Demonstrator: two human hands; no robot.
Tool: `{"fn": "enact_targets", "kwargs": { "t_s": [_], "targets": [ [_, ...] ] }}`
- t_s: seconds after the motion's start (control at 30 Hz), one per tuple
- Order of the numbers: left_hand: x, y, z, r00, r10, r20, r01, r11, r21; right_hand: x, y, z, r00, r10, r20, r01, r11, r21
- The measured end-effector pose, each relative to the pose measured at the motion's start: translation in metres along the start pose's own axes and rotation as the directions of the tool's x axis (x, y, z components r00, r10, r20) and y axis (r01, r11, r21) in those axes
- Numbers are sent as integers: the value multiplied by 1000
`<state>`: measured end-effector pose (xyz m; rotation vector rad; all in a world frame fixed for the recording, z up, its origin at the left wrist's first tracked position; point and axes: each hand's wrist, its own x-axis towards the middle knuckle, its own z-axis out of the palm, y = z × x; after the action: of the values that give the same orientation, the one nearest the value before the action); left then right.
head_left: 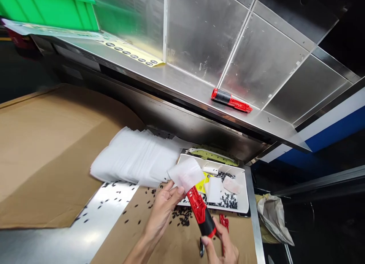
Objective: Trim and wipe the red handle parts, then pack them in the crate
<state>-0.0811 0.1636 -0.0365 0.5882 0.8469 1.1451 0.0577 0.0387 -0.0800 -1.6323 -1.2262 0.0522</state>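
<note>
In front of the white tray, my right hand (224, 248) grips the lower end of a red and black plastic tool housing (197, 209), which is tilted up to the left. My left hand (164, 205) pinches the edge of a thin white foam pouch (186, 173) between thumb and fingers. The pouch is at the red upper end of the housing; I cannot tell whether that end is inside it. Close to my right hand lie a small red part (224, 220) and a small dark shiny piece (201, 247).
A fanned stack of white pouches (137, 153) lies beside a large cardboard sheet (42, 150). The white tray (243, 193) holds small black pieces, with more scattered around. On the metal shelf (185, 79) are a similar housing (231, 100), a yellow sticker sheet (131, 54) and a green bin (48, 11).
</note>
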Motion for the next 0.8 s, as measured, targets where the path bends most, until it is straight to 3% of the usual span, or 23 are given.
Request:
{"fn": "enact_targets", "kwargs": {
  "t_s": [0.2,0.4,0.53,0.67,0.8],
  "targets": [
    [-17,-6,1,997,-48,62,45,998,41,6,-16,-9,985,119,122,-136,980,148],
    [-26,-13,-25,969,-188,158,166,976,144,6,-15,-15,985,130,114,-147,977,157],
    [-33,-12,-35,972,-209,107,210,978,2,3,-15,-20,978,120,171,-147,977,155],
    [-40,-11,-19,971,-236,42,239,939,-249,0,-19,-24,985,-80,156,76,997,29],
    [-50,-20,0,939,-338,55,328,841,-430,7,-25,-26,919,-373,131,387,916,-105]
  ]
}}
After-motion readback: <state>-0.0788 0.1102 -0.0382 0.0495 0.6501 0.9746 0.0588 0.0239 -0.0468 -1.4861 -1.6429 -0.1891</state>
